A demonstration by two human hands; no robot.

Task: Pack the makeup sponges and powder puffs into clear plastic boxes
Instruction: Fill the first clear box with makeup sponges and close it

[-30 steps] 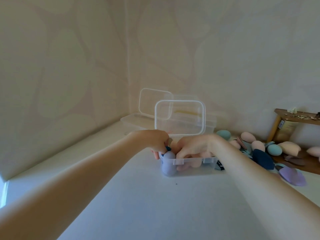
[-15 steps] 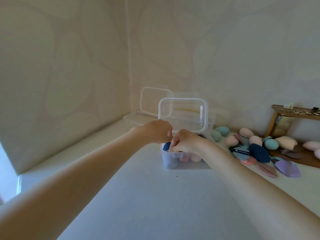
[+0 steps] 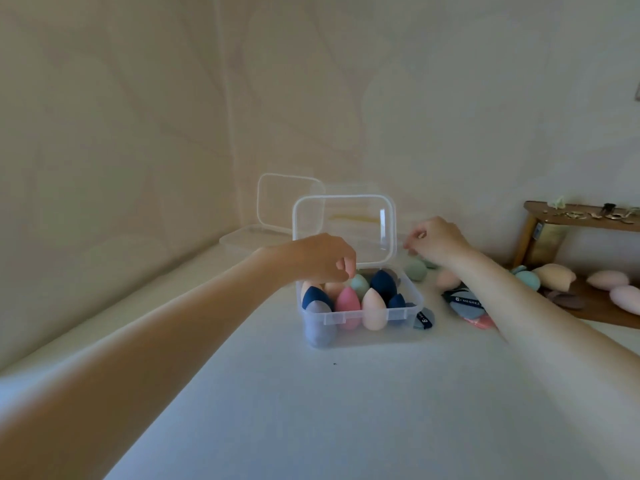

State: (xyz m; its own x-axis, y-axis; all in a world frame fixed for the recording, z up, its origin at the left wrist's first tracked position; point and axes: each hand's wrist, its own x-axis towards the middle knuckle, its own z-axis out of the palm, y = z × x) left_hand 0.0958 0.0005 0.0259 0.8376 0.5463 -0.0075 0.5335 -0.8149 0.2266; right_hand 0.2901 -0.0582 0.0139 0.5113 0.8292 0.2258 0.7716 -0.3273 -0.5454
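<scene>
The clear plastic box (image 3: 360, 318) stands on the white table (image 3: 311, 410) with its hinged lid (image 3: 344, 230) raised upright at the far edge. Inside the box, teardrop makeup sponges stand point-up, packed against one another: a grey-lilac sponge (image 3: 318, 323) at the near left corner, a pink sponge (image 3: 347, 303) just right of it, a peach sponge (image 3: 373, 306) right of that, and a large navy sponge (image 3: 382, 284) with a pale green sponge (image 3: 359, 284) behind them. The left hand (image 3: 322, 258) hovers over the box's far left part, fingers curled downward, holding nothing that can be seen. The right hand (image 3: 438, 239) is raised to the right of the lid, apart from the box, fingers loosely curled; whether the fingertips pinch anything cannot be told. A dark labelled puff (image 3: 424, 318) lies touching the box's right near corner. Farther right of the box lies a stack of flat powder puffs (image 3: 465, 303), with a sage green sponge (image 3: 415, 268) behind it near the right wrist. A wooden shelf (image 3: 581, 216) stands well to the right of the box, with peach and pink puffs (image 3: 554, 275) beside its leg. Behind the box a second clear box (image 3: 256, 237) sits open against the wall.
</scene>
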